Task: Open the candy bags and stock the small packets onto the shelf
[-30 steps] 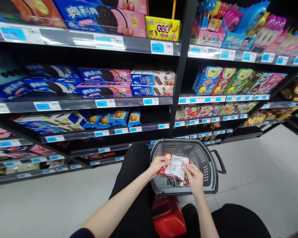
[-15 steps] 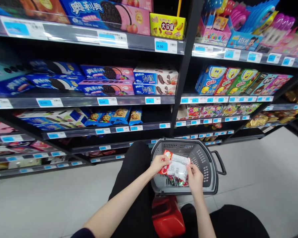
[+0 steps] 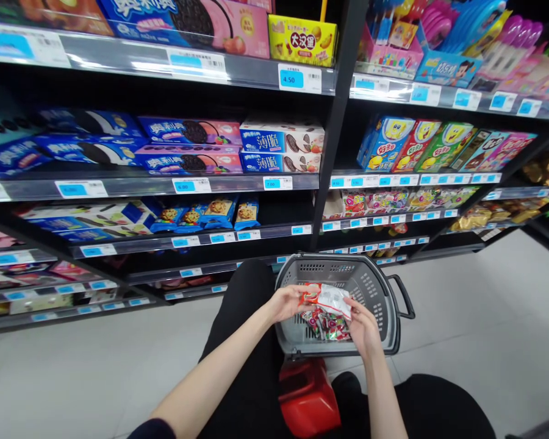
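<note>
Packet (image 3: 333, 297) tipped, baring more packs (image 3: 326, 325).
Left hand (image 3: 286, 304) and right hand (image 3: 365, 327) fingers pinched its ends, best holds; probably light, soft.

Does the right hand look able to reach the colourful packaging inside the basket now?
Probably yes: the basket is open above and the colourful packaging lies partly in view, but the right hand should first release the held packet.

Left shelf (image 3: 229, 184): cookie boxes (image 3: 281, 150), flat, stacked. Right shelf (image 3: 346, 173): upright cartons (image 3: 387, 145) in a row. Near, basket (image 3: 370, 289): shiny packets (image 3: 327, 326) heaped inside.
</note>
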A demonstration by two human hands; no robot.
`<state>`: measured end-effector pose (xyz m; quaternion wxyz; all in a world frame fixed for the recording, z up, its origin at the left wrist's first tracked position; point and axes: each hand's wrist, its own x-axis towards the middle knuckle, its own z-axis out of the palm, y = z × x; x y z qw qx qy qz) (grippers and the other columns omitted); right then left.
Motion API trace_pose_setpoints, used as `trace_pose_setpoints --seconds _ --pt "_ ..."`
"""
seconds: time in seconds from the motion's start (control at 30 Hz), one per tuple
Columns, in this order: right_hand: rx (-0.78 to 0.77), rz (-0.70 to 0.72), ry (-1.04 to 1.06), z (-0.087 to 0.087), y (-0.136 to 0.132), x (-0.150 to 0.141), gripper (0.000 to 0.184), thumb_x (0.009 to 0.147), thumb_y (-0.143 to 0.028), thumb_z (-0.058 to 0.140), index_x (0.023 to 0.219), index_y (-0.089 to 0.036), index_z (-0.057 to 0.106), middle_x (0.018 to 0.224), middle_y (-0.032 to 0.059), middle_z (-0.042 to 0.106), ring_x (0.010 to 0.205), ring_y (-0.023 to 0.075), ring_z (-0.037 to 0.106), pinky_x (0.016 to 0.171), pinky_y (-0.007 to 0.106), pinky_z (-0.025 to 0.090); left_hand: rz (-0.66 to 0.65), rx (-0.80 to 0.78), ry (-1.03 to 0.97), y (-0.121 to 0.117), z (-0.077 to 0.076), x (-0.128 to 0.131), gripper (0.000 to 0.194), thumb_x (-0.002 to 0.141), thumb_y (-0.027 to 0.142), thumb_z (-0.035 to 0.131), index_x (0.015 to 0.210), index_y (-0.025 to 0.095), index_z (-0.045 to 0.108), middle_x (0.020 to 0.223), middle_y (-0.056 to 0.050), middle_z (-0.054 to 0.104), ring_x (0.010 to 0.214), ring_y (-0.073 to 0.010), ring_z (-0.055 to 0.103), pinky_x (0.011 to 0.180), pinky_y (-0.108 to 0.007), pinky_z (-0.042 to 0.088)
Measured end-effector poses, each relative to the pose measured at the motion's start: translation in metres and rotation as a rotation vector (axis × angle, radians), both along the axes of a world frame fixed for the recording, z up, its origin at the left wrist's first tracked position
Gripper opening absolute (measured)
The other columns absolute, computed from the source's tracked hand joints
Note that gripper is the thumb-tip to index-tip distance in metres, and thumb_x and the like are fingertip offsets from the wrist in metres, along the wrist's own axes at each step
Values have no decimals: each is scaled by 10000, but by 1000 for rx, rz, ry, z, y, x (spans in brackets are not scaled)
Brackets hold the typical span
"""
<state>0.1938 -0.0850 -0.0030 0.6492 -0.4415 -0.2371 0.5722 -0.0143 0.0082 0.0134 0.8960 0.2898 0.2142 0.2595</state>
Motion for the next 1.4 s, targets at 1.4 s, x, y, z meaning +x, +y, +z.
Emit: trace_pose_setpoints --seconds 1.4 --pt "-96 36 -421 -7 -1 14 430 599 -537 641 732 -130 669 620 96 678 544 233 616 359 235 356 -4 20 346 4 -10 5 410 718 410 584 957 76 596 980 -195 645 827 -299 638 549 -358 533"
